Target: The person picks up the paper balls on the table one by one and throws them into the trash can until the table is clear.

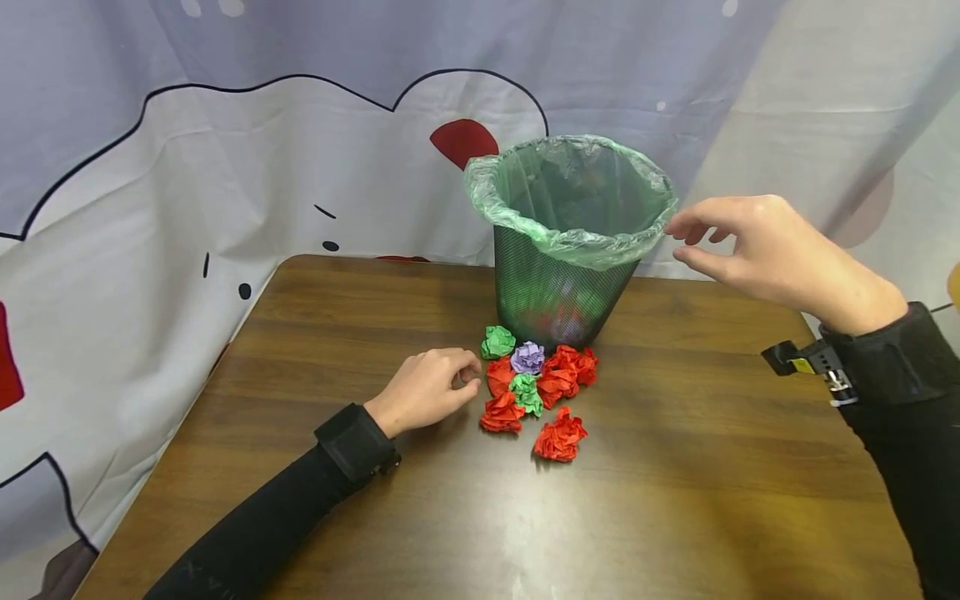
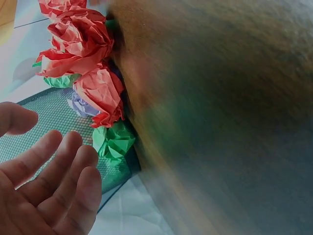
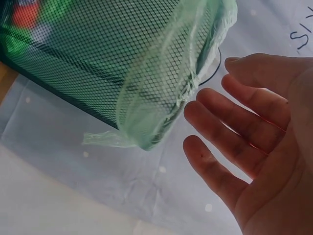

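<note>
Head view: wire-mesh wastebasket (image 1: 522,275) stands on the wood-grain table (image 1: 720,417), green plastic liner (image 1: 486,187) folded over its rim, coloured crumpled shapes showing through the lower mesh. Pile at the foot of its near side: rear green paper ball (image 1: 498,342), purple paper ball (image 1: 527,357), front green paper ball (image 1: 527,393), several red paper balls (image 1: 558,385); nearest red paper ball (image 1: 560,435) lies a little apart, toward the viewer. Left hand (image 1: 426,390) is just left of the pile, fingers loosely bent, narrow thumb-to-finger gap, nothing held. Right hand (image 1: 780,254) is up beside the liner's right edge, fingers bent, moderate gap, no paper in it. Left wrist view: palm and fingers bare, near the paper, no grip. Right wrist view: fingers spread and slightly bent, near the liner, bare too. Step reads as between pickups, judging by both hands being free; a pickup would call for the left fingers to close around one ball, then lift it clear of its neighbours. Orientation: balls roundish, no clear long axis or pointing direction; wastebasket's long axis upright, wide mouth up.
</note>
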Tool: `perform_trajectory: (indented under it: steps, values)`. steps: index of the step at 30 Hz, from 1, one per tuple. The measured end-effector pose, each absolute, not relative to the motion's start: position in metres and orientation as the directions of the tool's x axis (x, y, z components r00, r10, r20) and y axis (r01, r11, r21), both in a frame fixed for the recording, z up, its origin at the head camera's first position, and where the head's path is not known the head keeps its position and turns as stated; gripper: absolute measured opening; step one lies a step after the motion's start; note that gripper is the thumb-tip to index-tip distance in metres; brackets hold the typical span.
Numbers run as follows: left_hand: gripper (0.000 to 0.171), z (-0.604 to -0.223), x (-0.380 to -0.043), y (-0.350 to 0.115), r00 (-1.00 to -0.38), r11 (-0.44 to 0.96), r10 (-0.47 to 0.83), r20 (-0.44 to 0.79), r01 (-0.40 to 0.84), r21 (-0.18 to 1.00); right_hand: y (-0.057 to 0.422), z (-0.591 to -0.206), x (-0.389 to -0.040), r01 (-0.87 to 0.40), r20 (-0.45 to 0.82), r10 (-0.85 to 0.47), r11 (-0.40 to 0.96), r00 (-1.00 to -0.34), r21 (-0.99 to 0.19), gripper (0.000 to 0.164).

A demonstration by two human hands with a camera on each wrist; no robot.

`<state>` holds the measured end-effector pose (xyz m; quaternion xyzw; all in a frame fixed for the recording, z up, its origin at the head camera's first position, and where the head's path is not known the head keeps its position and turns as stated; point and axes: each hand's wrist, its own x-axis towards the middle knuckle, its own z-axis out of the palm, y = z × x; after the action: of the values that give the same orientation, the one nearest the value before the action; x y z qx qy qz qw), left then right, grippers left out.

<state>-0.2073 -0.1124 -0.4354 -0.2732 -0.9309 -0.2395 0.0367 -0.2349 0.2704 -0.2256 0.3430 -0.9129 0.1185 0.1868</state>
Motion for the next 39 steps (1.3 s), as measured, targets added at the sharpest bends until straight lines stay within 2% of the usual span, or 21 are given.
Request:
perform_trajectory:
  steps: [8, 19, 32, 39]
  values:
    - [0.019, -0.432, -0.208, -0.109, -0.843, 0.736, 0.500, 0.195, 0.533, 0.417, 0.271, -0.242, -0.226, -0.679, 0.400, -0.594, 0.726, -0.698, -0.108, 0.026]
    - [0.024, -0.433, -0.206, -0.105, -0.828, 0.714, 0.527, 0.190, 0.553, 0.430, 0.271, -0.269, -0.213, -0.655, 0.342, -0.580, 0.736, -0.740, -0.169, 0.027]
    - [0.033, -0.435, -0.202, -0.101, -0.817, 0.731, 0.561, 0.134, 0.565, 0.382, 0.273, -0.304, -0.204, -0.619, 0.279, -0.557, 0.745, -0.782, -0.249, 0.028]
    - [0.044, -0.436, -0.200, -0.098, -0.786, 0.712, 0.615, 0.061, 0.587, 0.385, 0.275, -0.319, -0.202, -0.640, 0.283, -0.577, 0.725, -0.766, -0.254, 0.027]
